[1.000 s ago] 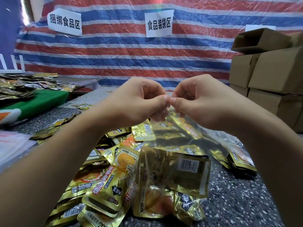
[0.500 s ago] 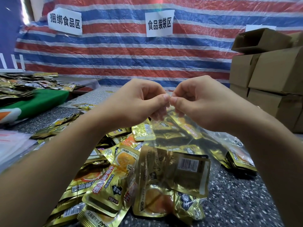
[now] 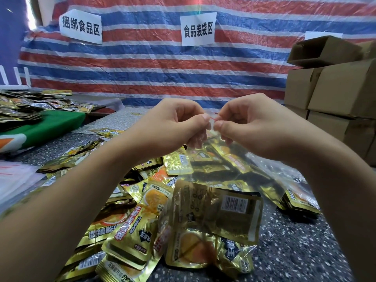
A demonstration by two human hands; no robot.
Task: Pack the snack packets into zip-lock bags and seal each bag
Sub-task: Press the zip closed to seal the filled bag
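Both hands are raised in front of the person, above a speckled table (image 3: 301, 251), and meet at the top edge of a clear zip-lock bag (image 3: 240, 159). The left hand (image 3: 173, 127) has its fingers curled, with thumb and forefinger pinching the bag's top strip; the right hand (image 3: 250, 127) is curled the same way and pinches the strip just beside it, so the two thumb tips almost touch. A thin red line of the strip shows between the fingertips. The bag hangs down from this grip and holds gold snack packets (image 3: 217, 216): one lies with its barcode side up, and others sit crumpled beneath it at the bottom of the bag, which rests on the table. Whether the strip is pressed closed along its whole length cannot be told, since the hands cover most of it. Under and to the left of the bag lies a heap of loose gold packets (image 3: 126, 231) with orange pictures and red lettering, spreading across the table below the left forearm. More packets lie at the right edge of the bag. At the far left, a further pile of packets (image 3: 30, 104) rests on a green cloth (image 3: 46, 127). Brown cardboard boxes (image 3: 335, 94) are stacked at the right. A red, white and blue striped tarp (image 3: 152, 68) hangs behind, bearing white paper signs (image 3: 198, 29) with Chinese characters.
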